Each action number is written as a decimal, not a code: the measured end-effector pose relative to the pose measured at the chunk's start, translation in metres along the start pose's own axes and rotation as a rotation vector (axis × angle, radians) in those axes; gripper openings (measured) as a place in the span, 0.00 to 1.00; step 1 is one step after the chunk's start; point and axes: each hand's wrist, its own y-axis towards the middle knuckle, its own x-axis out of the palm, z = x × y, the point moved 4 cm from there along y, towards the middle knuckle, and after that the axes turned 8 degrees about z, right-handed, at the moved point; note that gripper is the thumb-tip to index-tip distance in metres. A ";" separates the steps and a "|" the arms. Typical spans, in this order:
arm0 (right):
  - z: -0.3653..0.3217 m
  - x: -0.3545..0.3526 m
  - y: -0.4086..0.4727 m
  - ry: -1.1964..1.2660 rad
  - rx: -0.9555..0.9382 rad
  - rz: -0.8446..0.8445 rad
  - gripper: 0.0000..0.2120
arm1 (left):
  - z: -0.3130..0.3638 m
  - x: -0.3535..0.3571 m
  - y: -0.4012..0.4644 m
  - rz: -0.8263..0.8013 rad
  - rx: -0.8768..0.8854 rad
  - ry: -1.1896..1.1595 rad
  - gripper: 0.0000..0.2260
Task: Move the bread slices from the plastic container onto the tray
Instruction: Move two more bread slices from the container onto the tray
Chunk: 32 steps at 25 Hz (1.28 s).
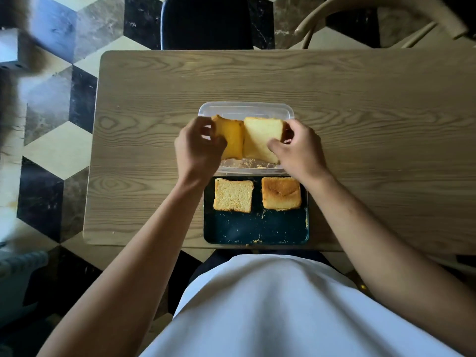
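a white shirt [257, 305] fills the near edge of the view, with two bare forearms reaching away from it over a wooden table [360, 112]. just past the shirt sits a dark tray [257, 230] scattered with crumbs; two bread slices lie flat at its far end, a pale slice [233, 195] on the left and a browner slice [281, 193] on the right, slightly apart. touching the tray's far edge is a clear plastic container [246, 109]. above it, the left hand [199, 148] has its fingers closed on a golden crust slice [230, 139], held tilted. the right hand [300, 150] pinches a pale white slice [261, 139] between thumb and fingers, also tilted. these two slices touch along their inner edges, raised over the container. a dark chair [206, 21] stands beyond the table on a patterned floor [64, 150].
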 end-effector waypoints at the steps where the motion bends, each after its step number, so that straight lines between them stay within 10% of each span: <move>1: 0.004 -0.014 -0.011 0.061 0.005 -0.001 0.09 | -0.006 -0.009 -0.008 -0.017 -0.083 -0.151 0.14; 7: 0.080 -0.054 -0.086 0.289 0.232 -0.105 0.09 | -0.091 -0.036 -0.081 -0.251 -0.537 -0.749 0.14; 15: 0.157 0.003 -0.128 0.187 0.478 -0.232 0.10 | -0.162 -0.003 -0.136 -0.358 -0.859 -0.589 0.16; 26: 0.159 0.010 -0.112 -0.253 0.350 -0.187 0.27 | -0.143 0.011 -0.127 -0.377 -0.556 -0.052 0.09; 32: 0.118 0.019 -0.092 -0.264 0.219 -0.163 0.16 | -0.132 0.003 -0.109 -0.324 -0.402 0.150 0.20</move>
